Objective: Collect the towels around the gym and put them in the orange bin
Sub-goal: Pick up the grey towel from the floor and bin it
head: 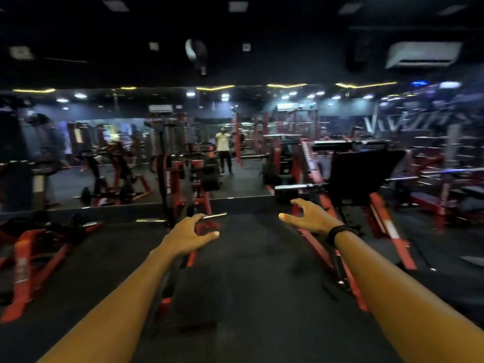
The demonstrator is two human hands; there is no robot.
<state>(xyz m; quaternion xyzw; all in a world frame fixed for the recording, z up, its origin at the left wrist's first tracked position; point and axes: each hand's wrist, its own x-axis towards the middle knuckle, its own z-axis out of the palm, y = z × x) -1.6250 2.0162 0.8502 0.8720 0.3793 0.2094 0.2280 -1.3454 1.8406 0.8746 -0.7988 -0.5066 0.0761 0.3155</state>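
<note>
Towels and the orange bin are nowhere showing, so I am judging this as searching. At nine o'clock my left hand [187,235] is hovering with fingers [212,234] loosely curled, grasping nothing; at three o'clock my right hand [310,217] is reaching likewise, released, readying for a grab.

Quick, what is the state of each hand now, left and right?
Left hand: open, fingers loosely curled, holding nothing.
Right hand: open, fingers loosely curled, holding nothing.
</note>
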